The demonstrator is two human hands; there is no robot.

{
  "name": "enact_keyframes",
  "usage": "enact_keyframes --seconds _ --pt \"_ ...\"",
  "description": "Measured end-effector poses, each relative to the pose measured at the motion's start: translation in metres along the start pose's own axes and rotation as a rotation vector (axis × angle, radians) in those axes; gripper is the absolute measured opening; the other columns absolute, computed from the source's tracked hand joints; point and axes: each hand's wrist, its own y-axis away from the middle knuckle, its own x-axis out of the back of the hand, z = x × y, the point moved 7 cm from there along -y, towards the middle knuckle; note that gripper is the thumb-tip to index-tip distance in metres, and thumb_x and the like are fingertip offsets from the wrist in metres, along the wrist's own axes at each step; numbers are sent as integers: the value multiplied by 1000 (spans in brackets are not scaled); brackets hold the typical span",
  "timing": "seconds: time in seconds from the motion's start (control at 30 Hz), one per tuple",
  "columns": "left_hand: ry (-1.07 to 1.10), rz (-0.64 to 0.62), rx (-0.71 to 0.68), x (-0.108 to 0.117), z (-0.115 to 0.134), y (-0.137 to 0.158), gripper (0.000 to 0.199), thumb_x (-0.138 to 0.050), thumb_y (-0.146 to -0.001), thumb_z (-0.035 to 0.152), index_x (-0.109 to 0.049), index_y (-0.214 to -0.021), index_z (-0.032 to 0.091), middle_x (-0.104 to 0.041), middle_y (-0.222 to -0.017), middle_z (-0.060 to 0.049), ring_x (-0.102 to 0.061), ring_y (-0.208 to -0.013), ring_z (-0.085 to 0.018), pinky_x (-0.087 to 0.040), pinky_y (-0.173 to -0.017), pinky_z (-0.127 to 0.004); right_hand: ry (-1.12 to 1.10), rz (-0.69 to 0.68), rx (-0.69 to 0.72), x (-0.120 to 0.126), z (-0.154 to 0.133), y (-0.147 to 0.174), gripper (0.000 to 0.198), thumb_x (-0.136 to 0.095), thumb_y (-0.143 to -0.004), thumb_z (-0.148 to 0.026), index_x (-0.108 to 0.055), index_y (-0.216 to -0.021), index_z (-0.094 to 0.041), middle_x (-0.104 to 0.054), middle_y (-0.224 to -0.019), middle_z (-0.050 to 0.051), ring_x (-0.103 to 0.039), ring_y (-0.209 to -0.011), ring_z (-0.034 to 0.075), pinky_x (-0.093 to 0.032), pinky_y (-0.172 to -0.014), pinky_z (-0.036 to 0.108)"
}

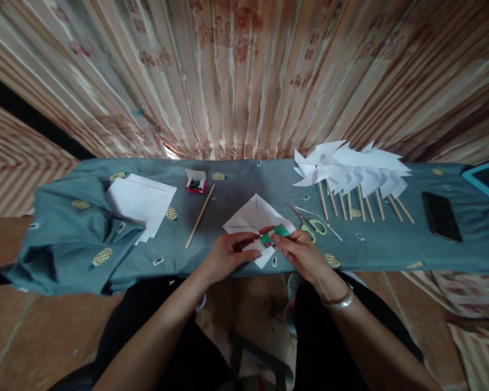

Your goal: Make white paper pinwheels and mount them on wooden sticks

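Observation:
My right hand (pixel 299 251) grips a small green-and-white tube-like item (pixel 265 240) with a red mark, its exact kind unclear. My left hand (pixel 237 254) is closed at the item's left end, thumb and fingers pinching there. Beneath both hands lies a white paper square (pixel 252 213), turned cornerwise, with dark lines or cuts running from its corners. Just right of the paper, scissors (pixel 313 224) with pale green handles rest beside a thin white strip (pixel 330 229). To the left, a wooden stick (pixel 199 217) lies at a slant.
Several white paper pinwheels (pixel 350 168) on wooden sticks overlap at the back right. A phone (pixel 442 216) and a blue-framed device (pixel 487 181) lie farther right. Left are a red box (pixel 196 182) of small dark pieces and a paper stack (pixel 140 201). A curtain (pixel 236 81) hangs behind the cloth-covered table (pixel 244 174).

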Motion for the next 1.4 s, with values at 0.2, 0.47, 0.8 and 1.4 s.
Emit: enact_keyframes --seconds 0.2,0.47,0.8,1.4 --pt "-423 300 -116 63 8 -2 46 -72 -73 43 -69 -108 14 -75 -97 -9 -69 -85 -23 -55 -79 -36 -196 149 19 28 -8 -9 35 -81 -68 -51 -73 -82 -20 -75 -78 1 -65 -63 11 -54 -61 22" --pt "-1144 376 -380 74 16 -35 32 -55 -85 16 -65 -116 13 -69 -115 -12 -59 -113 -27 -44 -104 -47 -235 48 -53 27 -2 -14 36 -75 -74 -53 -69 -86 -21 -74 -75 0 -64 -59 11 -53 -53 21" --pt "-1227 459 -453 60 29 -19 36 -46 -92 16 -57 -125 12 -48 -144 -19 -41 -136 -33 -38 -110 -51 -122 211 76 44 -14 -11 30 -85 -64 -40 -69 -81 -21 -68 -68 -3 -62 -60 10 -52 -60 22" --pt "-1243 80 -463 -29 -19 -3 50 -62 -88 42 -53 -133 24 -35 -154 -18 -26 -146 -38 -24 -114 -62 951 251 442 24 -19 -27 31 -65 -83 -41 -65 -105 -19 -73 -98 7 -68 -86 22 -55 -83 41"
